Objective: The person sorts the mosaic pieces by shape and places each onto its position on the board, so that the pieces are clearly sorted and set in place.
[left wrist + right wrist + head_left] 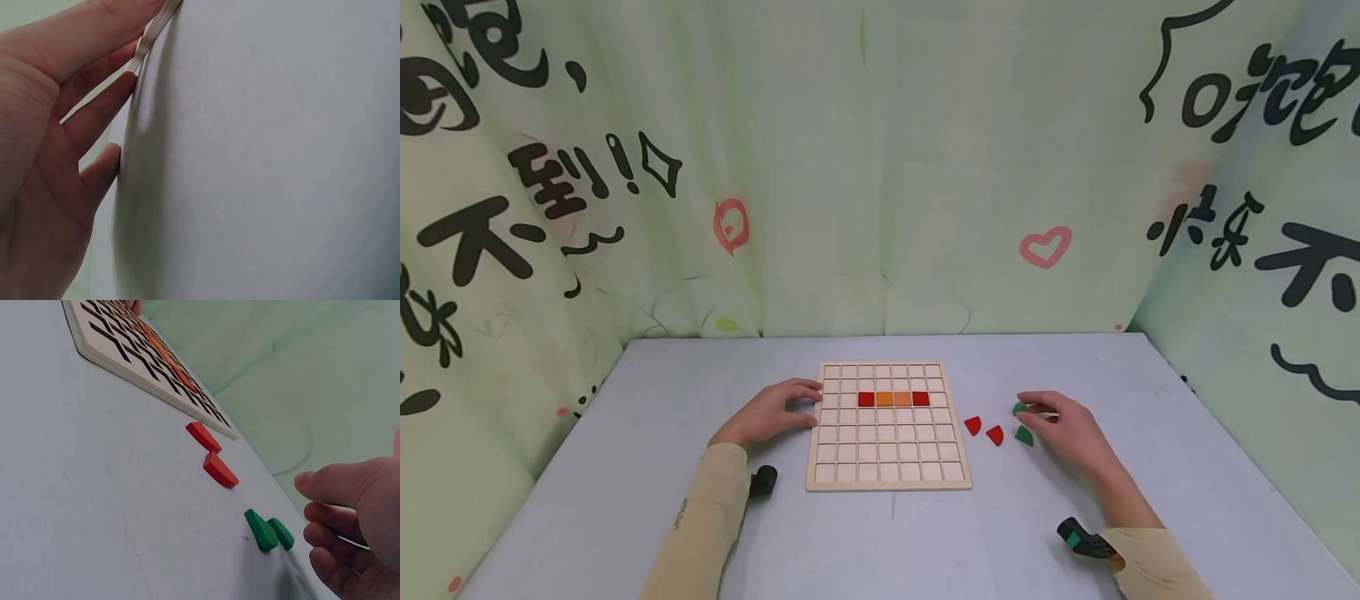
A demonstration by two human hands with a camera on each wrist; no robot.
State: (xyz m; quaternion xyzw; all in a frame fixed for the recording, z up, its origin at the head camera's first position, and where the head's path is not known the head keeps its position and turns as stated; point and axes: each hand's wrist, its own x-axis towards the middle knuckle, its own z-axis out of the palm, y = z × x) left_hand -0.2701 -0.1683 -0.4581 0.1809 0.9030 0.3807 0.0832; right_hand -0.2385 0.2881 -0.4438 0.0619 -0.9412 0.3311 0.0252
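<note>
A wooden grid board (888, 487) lies on the table, with two red squares and two orange squares in one of its rows. My left hand (778, 412) rests at the board's left edge, its fingertips and thumb touching the rim. Over to the right, my right hand (1063, 425) hovers by two green quarter-round pieces (1024, 436), fingers loosely bent and thumb apart. In the right wrist view both green pieces (261, 531) lie on the table just beyond the fingertips. Two red quarter-round pieces (995, 435) sit between the board and the green ones.
The white table (880, 550) runs back to a pale green curtain (880, 167) printed with black lettering and red hearts. Curtain also hangs along both sides. A dark wrist camera (763, 482) sits under the left forearm, another (1084, 539) beside the right one.
</note>
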